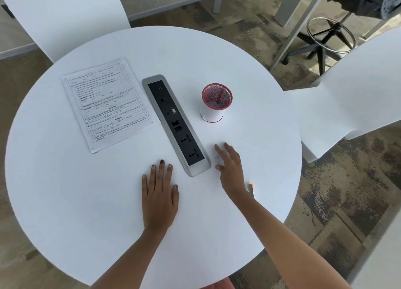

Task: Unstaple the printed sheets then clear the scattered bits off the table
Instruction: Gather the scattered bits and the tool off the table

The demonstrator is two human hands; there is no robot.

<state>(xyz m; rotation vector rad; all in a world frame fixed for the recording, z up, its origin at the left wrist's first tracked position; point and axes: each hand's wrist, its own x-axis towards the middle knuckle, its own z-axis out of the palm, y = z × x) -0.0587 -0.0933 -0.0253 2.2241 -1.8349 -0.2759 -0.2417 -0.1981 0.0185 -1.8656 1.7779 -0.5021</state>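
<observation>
Round white table (pixel 86 202) filling the view. Printed sheets (pixel 108 104) at 10 o'clock, lying flat, well apart from both hands; stapled corner too small to check. Grey-and-black socket strip (pixel 175 124) across the centre, running from 11 toward 5 o'clock. Left hand (pixel 159 193) at 6 o'clock, flat on the tabletop, fingers straight, holding nothing. Right hand (pixel 231 169) at 4 o'clock, just beside the strip's near end, fingers spread and relaxed, gripping nothing. Red mesh cup (pixel 213 106) at 2 o'clock, upright, lower part wrapped in white, probably meant for the waste. Orange-and-grey tool (pixel 250 188) nearer the edge at 4 o'clock, half hidden behind the right wrist, probably the staple remover. Scattered bits (pixel 217 157), pale and tiny, between right thumb and forefinger; touched or merely covered, cannot tell. Step in hand, by judgement: gathering the bits. Best done by sweeping with flat fingers toward 6 o'clock into one heap, away from the sockets, then sliding off the edge into the cupped left palm; pale scraps on white easily missed, so check by touch too. Writing: apparently "SECTION B" and "SECTION C" on the top sheet; numbered questions unreadable; no brand visible anywhere.
</observation>
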